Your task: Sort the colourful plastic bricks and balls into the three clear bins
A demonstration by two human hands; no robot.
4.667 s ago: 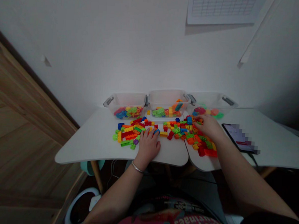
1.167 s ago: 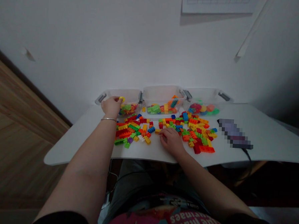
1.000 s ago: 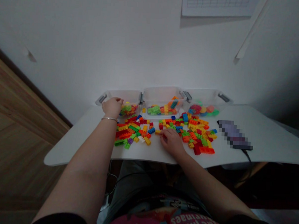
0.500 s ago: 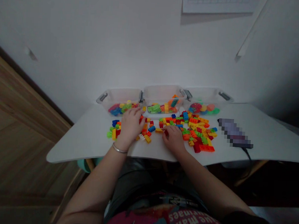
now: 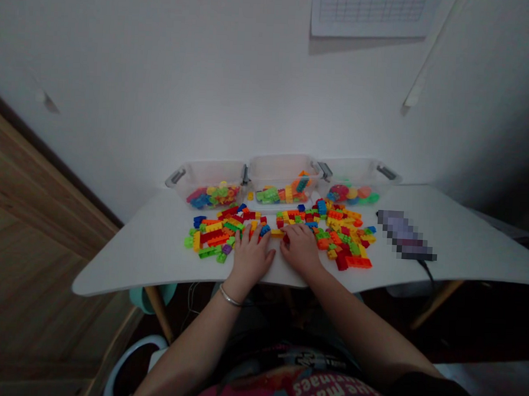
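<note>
My left hand (image 5: 250, 259) lies palm down with fingers spread, its fingertips touching the near side of the left pile of toy building bricks (image 5: 216, 231). A blue brick (image 5: 265, 229) sits at its fingertips. My right hand (image 5: 301, 251) rests on the table with its fingers curled. A bit of a red brick (image 5: 285, 239) shows between its thumb and fingers, mostly hidden. Just left of those fingertips lies a yellow brick (image 5: 276, 233). The right pile of bricks (image 5: 345, 235) spreads beyond and right of that hand.
Along the wall stand three clear plastic bins: the left (image 5: 208, 170), the middle (image 5: 281, 163) and the right (image 5: 359, 170), each with coloured pieces inside. A phone (image 5: 405, 235) with a cable (image 5: 428, 274) lies right on the white table (image 5: 128, 256).
My left hand has drawn back from near the left bin toward the table's front edge and to the right, uncovering more of the left pile. The right hand stays put; the view has shifted slightly.
</note>
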